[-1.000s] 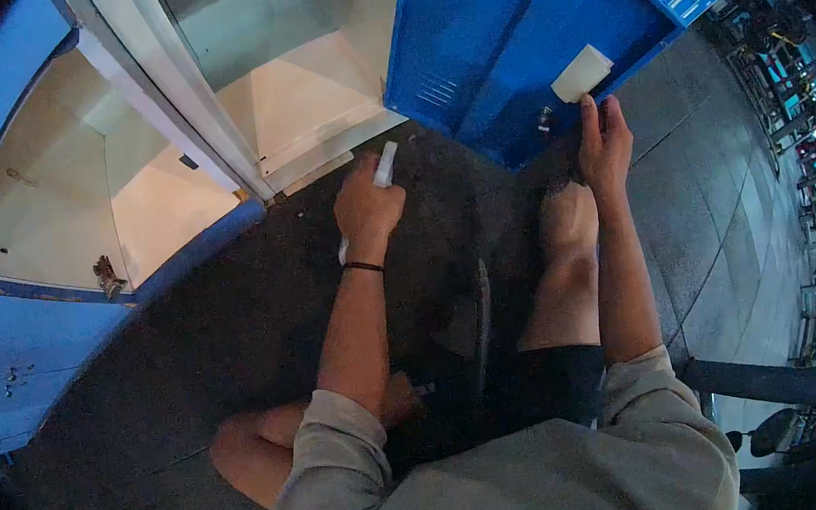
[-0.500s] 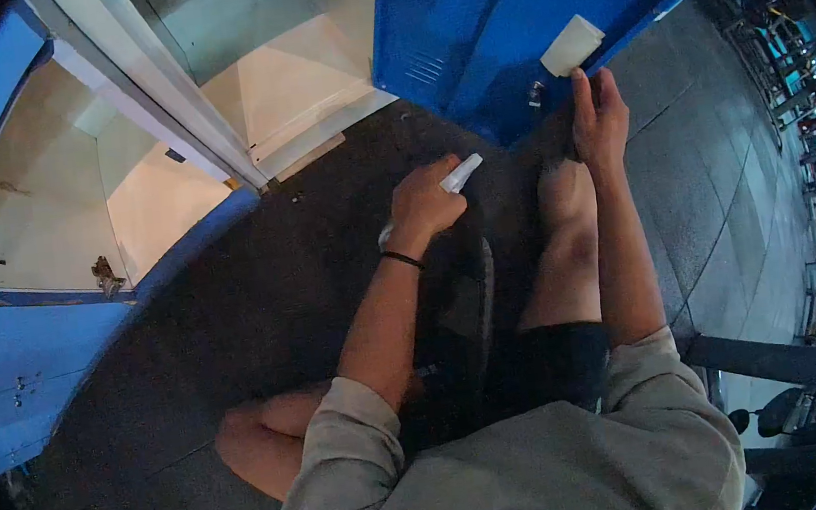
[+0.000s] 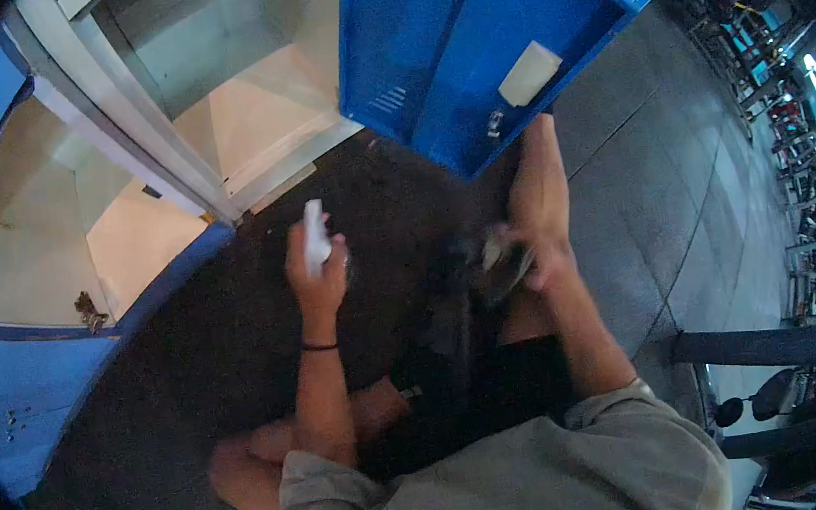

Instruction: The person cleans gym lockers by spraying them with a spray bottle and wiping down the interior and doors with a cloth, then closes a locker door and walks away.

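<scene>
My left hand [image 3: 314, 266], with a black band at the wrist, is closed around a white spray bottle [image 3: 315, 235] held over the dark floor. The bottle's head points up, and my fingers hide much of its body. My right hand [image 3: 545, 265] is smeared by motion beside my right knee. A blurred greyish thing [image 3: 504, 259] is against its fingers; whether they grip it cannot be made out. Ahead stands an open blue locker door [image 3: 427, 71] with a cream-coloured pad [image 3: 530, 73] on its inner face and a small metal lock [image 3: 495, 124] below the pad.
Behind the door is an open locker compartment [image 3: 260, 101] with pale walls. Another open compartment [image 3: 34, 237] is at the left, above a closed blue door [image 3: 32, 399]. Dark floor tiles [image 3: 624, 210] and gym equipment [image 3: 800, 160] lie to the right. My legs are folded in front of me.
My right hand has left the locker door's edge and come down toward my knee. My left hand has moved left, and the spray bottle has turned more upright. The view has shifted slightly.
</scene>
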The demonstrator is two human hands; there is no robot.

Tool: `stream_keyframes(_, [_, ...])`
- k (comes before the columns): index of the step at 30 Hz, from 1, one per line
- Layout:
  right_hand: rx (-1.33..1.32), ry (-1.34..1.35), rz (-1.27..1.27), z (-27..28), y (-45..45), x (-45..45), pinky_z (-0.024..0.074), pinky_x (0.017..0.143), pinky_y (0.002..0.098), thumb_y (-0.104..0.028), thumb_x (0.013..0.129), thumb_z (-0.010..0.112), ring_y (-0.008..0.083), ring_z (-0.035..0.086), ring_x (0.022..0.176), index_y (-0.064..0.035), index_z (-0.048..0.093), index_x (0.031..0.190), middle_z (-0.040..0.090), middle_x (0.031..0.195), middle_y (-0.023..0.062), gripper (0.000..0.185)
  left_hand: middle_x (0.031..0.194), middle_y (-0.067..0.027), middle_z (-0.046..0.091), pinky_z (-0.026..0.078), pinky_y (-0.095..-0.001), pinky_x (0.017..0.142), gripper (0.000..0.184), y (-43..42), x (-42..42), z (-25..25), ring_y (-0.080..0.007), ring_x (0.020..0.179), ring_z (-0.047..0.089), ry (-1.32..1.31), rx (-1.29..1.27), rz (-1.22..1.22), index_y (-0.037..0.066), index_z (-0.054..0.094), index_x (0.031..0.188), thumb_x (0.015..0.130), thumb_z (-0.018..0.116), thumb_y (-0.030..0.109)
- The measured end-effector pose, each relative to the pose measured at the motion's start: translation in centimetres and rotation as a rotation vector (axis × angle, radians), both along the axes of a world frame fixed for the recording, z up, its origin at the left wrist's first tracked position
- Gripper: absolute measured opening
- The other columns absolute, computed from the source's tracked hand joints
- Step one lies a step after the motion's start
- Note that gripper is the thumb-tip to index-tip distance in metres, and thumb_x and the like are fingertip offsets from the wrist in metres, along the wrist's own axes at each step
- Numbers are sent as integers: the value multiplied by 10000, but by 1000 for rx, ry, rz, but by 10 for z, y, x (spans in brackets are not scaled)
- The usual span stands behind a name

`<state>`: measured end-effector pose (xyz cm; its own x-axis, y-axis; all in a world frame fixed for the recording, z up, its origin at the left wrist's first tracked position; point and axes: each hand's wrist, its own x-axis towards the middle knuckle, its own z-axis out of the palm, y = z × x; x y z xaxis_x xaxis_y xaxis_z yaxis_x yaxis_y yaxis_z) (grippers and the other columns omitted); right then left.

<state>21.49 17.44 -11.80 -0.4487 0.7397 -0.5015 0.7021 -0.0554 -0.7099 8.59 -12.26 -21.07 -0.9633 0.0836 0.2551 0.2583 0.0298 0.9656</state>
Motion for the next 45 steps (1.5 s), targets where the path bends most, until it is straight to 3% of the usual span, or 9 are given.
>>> stream_keyframes(5, [57,498,58,2,-29,10,454,924,332,-124,823,702,271,607,1043,66,545,1254,631,1169,163,497,1210,-149,562,490,-395,880,461,-10,10,-15,-262,1057,588,26,-102,103,26,531,1264,844,705,100])
stream_keyframes(12, [1442,1140,-136,95,-35,-35,464,978,376,26,897,590,254,591,1075,13,551,1232,613,1173,166,337,1348,-201,477,324,-499,1060,668,1,40,-7,-367,1257,448,24,-347,82,27,403,1392,830,717,206])
stream_keyframes(15, [1600,1376,-207,146,-49,-90,389,1051,456,-34,877,633,310,511,1218,1,547,1261,565,1274,187,396,1431,-225,373,262,-514,1101,838,0,53,-9,-386,1334,345,47,-419,116,16,296,1444,784,755,254])
stream_keyframes(18, [2074,847,66,166,-45,-137,288,1070,574,-199,859,598,408,405,1311,-148,522,1369,537,1299,209,517,1476,-233,288,212,-525,1125,988,-11,64,-16,-389,1382,258,109,-380,162,2,216,1463,718,788,309])
stream_keyframes(27, [1890,521,856,67,14,-173,353,1044,509,-134,812,567,323,532,1136,-199,511,1362,585,1217,98,556,1425,-234,350,226,-479,1123,830,-41,43,58,-358,1329,349,424,-85,449,-38,263,1408,727,669,209])
stream_keyframes(36, [700,949,130,37,-31,-160,462,917,393,-140,977,449,343,604,986,-13,505,1264,640,1079,157,319,1338,-124,553,306,-486,1079,572,92,-125,306,-344,1281,452,1254,-523,293,95,511,1350,868,617,385])
stream_keyframes(41, [-407,1353,-402,75,-43,-156,455,954,416,-336,1011,460,303,569,1080,-34,412,1353,553,1225,140,459,1212,-122,629,349,-469,1046,437,160,-200,308,-307,1160,556,1407,-725,-35,115,547,1328,952,523,336])
stream_keyframes(44, [52,1520,-456,136,-57,-152,376,1061,479,-330,1007,442,313,451,1284,-48,307,1468,426,1422,184,558,1053,-106,670,411,-465,882,367,167,-201,304,-301,986,610,1271,-614,-73,126,643,1196,980,457,357])
stream_keyframes(45, [630,1492,-289,140,-44,-162,325,1088,497,-291,990,453,342,425,1307,-47,284,1484,406,1440,205,576,1023,-102,676,416,-464,846,368,170,-200,305,-300,959,613,1239,-595,-69,127,668,1155,983,445,364])
